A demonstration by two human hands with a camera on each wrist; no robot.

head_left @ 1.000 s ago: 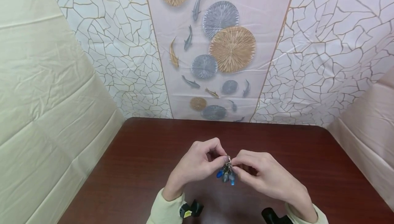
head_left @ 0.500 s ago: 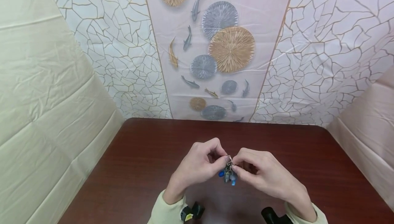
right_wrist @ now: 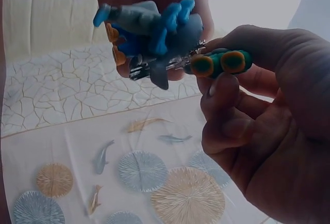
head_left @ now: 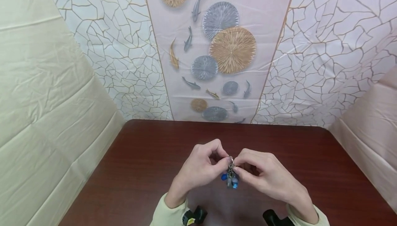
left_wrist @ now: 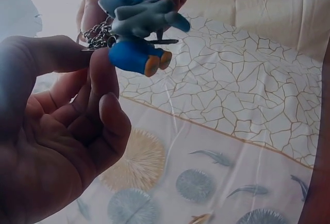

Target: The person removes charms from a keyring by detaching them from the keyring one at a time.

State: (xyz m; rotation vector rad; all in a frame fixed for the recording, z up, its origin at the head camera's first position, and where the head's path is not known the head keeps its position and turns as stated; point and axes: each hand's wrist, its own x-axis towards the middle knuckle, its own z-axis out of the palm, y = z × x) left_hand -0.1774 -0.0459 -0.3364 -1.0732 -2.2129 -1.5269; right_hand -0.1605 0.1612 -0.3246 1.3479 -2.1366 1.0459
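**Kid:** Keychain (head_left: 230,177) with little toys on it! Where is it?

**Helper:** It hangs between the two hands, up in the air, just above the dark red worktop (head_left: 139,170). The left hand (head_left: 200,166) pinches the metal ring at the top with thumb and first finger. The right hand (head_left: 266,176) pinches it from the other side, fingers curled in tight.

**Kid:** What are the toys?

**Helper:** Small blue and grey charms (left_wrist: 139,22) on short chains (left_wrist: 98,35). One green charm with orange spots (right_wrist: 219,63) sits right at the right hand's fingertips (right_wrist: 221,87).

**Kid:** How do you do this bit well?

**Helper:** I think the ring is being worked on. Hold the ring still with one hand and move only the other. Use fingertips, not the whole hand. Keep the charms hanging down so they stay out of the way. Go slow, because a ring this small can slip or snap back.

**Kid:** Anything else there?

**Helper:** A cloth with fish and round shapes (head_left: 217,46) hangs behind.
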